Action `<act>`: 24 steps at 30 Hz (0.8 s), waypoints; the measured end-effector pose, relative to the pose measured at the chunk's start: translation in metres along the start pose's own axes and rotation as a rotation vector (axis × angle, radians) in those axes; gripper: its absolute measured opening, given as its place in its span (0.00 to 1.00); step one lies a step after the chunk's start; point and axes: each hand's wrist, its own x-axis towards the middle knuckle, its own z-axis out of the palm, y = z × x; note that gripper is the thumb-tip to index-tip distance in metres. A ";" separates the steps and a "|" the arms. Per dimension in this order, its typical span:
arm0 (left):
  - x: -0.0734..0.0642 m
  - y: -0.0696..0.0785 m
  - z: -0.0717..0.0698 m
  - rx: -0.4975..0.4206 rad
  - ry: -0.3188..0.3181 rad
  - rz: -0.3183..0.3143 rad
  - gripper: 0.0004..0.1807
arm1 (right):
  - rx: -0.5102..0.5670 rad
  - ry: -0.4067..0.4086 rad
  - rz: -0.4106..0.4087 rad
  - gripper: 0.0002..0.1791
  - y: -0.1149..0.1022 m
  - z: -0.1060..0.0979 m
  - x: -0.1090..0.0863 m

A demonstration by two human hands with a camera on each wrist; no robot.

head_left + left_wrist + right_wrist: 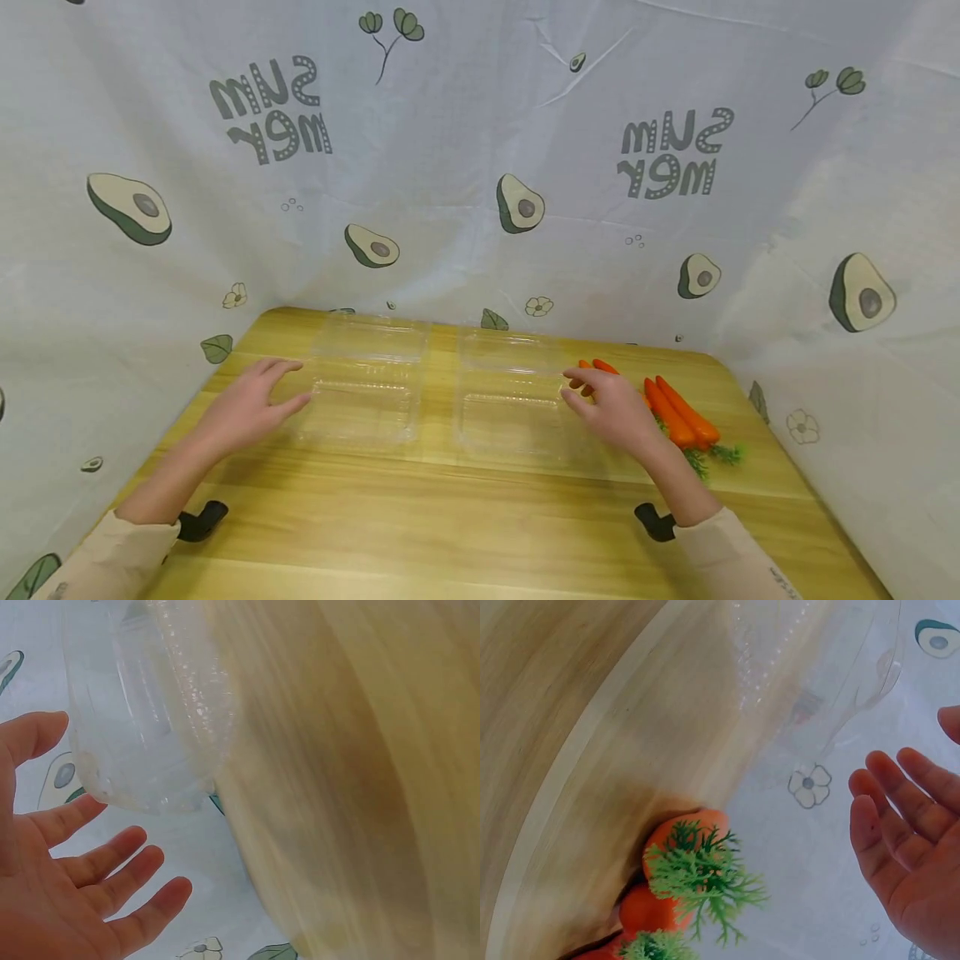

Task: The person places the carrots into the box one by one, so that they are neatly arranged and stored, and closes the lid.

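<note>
Two clear plastic clamshell boxes stand side by side on the wooden table, lids folded back. Beside the left box (362,386) hovers my left hand (251,404), fingers spread and nothing in them; the left wrist view shows a gap between this hand (82,889) and the clear box (154,720). My right hand (617,408) is at the right side of the right box (510,398), fingers loosely bent and holding nothing. Several orange carrots (678,417) with green tops lie just beyond and right of that hand, some partly hidden by it.
The wooden tabletop (420,525) stretches toward me in front of the boxes. A white cloth (450,167) printed with avocados, leaves and lettering rises behind the table and along both sides. Black straps with stubs (201,522) sit at my wrists.
</note>
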 end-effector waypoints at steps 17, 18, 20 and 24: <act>-0.004 -0.030 0.002 -0.198 -0.135 0.030 0.42 | 0.072 0.048 0.103 0.21 0.019 -0.004 0.000; -0.004 -0.030 0.002 -0.206 -0.145 0.031 0.43 | 0.076 0.053 0.104 0.20 0.020 -0.003 0.000; -0.004 -0.031 0.002 -0.219 -0.162 0.027 0.44 | 0.084 0.055 0.112 0.20 0.022 -0.003 0.000; -0.006 -0.033 0.001 -0.228 -0.178 0.024 0.47 | 0.095 0.050 0.133 0.22 0.025 -0.003 0.000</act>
